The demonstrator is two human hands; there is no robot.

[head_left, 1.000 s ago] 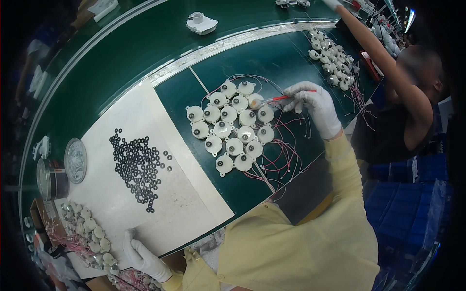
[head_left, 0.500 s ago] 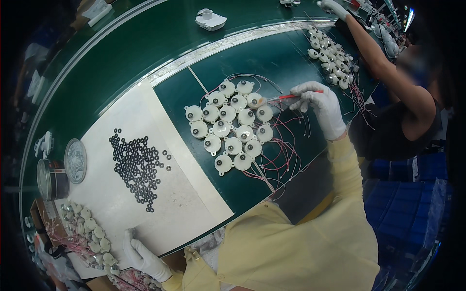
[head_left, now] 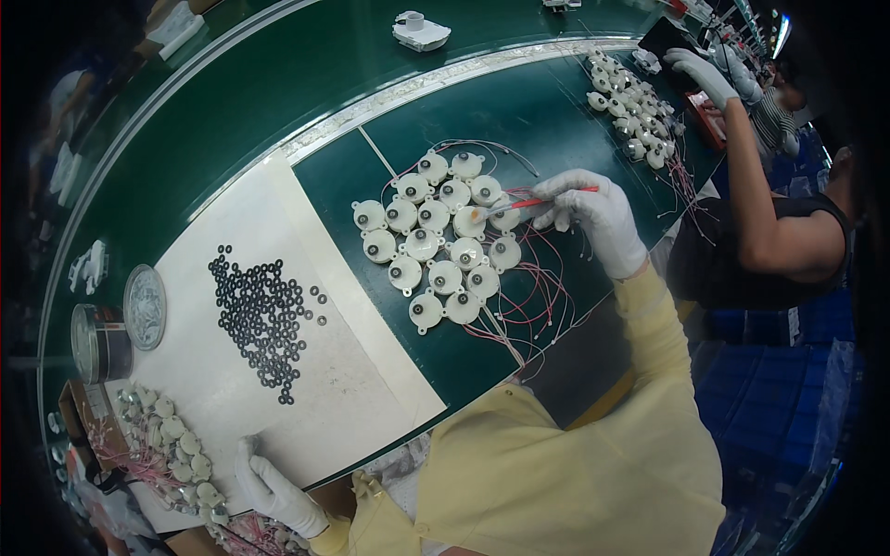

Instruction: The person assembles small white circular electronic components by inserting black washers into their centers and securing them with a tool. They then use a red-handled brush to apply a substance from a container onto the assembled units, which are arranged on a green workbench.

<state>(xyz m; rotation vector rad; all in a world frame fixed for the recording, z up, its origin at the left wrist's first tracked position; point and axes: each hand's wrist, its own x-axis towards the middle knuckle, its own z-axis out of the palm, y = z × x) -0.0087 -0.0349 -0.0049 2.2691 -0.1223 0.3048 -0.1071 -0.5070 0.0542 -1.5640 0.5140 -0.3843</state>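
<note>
My gloved right hand (head_left: pixel 593 215) is closed on a thin red-handled brush (head_left: pixel 528 203). The bristle end meets the top of one round white motor (head_left: pixel 470 221), hiding its middle. Around it, more white motors (head_left: pixel 405 272) with dark central shafts and mounting ears sit in a cluster on the green mat. Red and white wires (head_left: pixel 556 296) trail from them to the right. My gloved left hand (head_left: pixel 278 491) lies at the front edge of the white sheet, fingers stretched out, holding nothing.
Small black rings (head_left: pixel 260 320) are heaped on the white sheet (head_left: pixel 343 408). A tin (head_left: pixel 100 343) and its round lid (head_left: pixel 145 307) stand at the left, near piled motors (head_left: pixel 171 440). Another motor pile (head_left: pixel 633 109) lies far right, beside a co-worker (head_left: pixel 769 222). Beyond, a white part (head_left: pixel 421 32) sits on the conveyor.
My right hand has shifted slightly left and down, taking the brush from a motor at the upper right of the cluster to another one. The conveyor parts moved right; the co-worker's arm drew back.
</note>
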